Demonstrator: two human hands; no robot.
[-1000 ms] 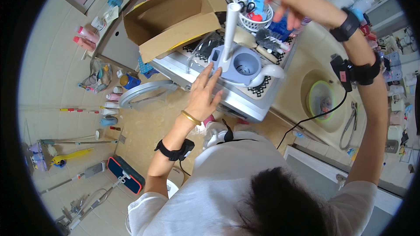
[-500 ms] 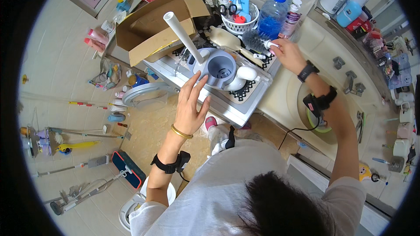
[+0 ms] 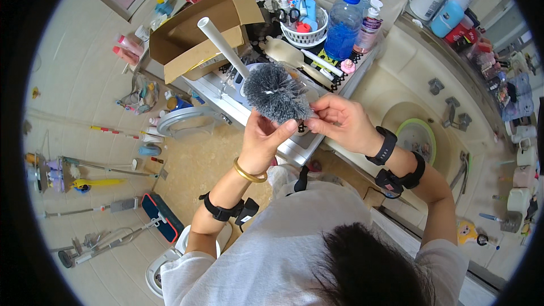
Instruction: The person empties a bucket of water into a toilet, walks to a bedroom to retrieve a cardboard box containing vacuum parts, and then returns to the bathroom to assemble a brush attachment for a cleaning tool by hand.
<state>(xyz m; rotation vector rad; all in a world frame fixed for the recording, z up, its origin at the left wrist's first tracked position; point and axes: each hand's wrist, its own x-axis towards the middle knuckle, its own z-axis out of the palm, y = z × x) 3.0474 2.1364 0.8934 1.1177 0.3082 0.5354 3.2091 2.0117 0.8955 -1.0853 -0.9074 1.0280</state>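
Note:
A grey, bushy toilet brush head [image 3: 276,92] is between my two hands, over the front part of the white counter. My left hand [image 3: 265,146] supports it from below with the thumb against the bristles. My right hand [image 3: 347,126] pinches its right side near the base; the exact grip point is partly hidden by fingers. Behind the bristles stands a grey-blue brush holder [image 3: 237,88], mostly covered from view. A white hollow tube [image 3: 222,45] rises tilted from the holder's left part.
An open cardboard box [image 3: 195,34] stands at the back left. Behind are a white basket [image 3: 306,37] of toiletries and a blue-capped bottle [image 3: 343,25]. A cream-coloured brush-like object [image 3: 283,52] and a white rod [image 3: 322,62] lie nearby. The sink [image 3: 391,71] holds a green-rimmed bowl [image 3: 433,136].
The brush head has come from the counter's back right to before me, in my right hand. My left hand has left the holder's edge and moved right to the brush head.

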